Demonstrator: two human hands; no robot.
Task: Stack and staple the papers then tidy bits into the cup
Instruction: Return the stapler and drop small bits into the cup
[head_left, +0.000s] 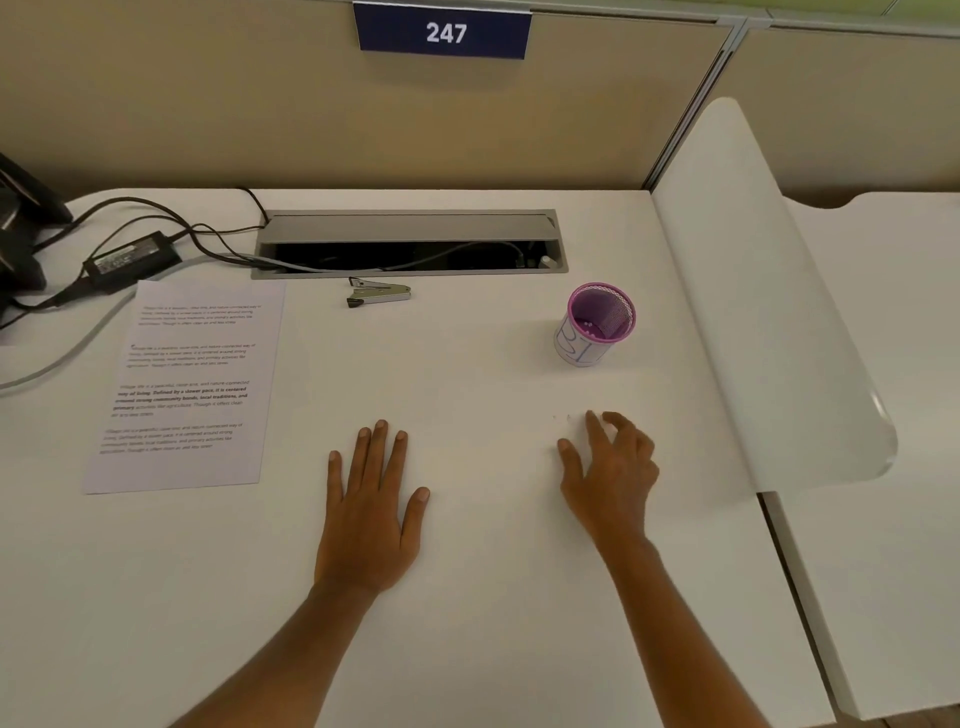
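Note:
The printed papers (184, 387) lie in one stack on the left of the white desk (467, 597). A small metal stapler (379, 293) lies beyond them, near the cable slot. A purple mesh cup (597, 322) wrapped in paper stands at the right, with a few small white bits inside. My left hand (371, 504) rests flat on the desk, fingers spread, holding nothing. My right hand (610, 467) hovers with curled fingers, its fingertips by tiny paper bits (563, 417) on the desk; nothing shows in its grip.
An open grey cable slot (410, 244) runs along the back of the desk. A black power adapter (132, 257) and cables lie at the back left. A white curved divider (769, 312) borders the right side. A beige partition carries a blue sign, 247.

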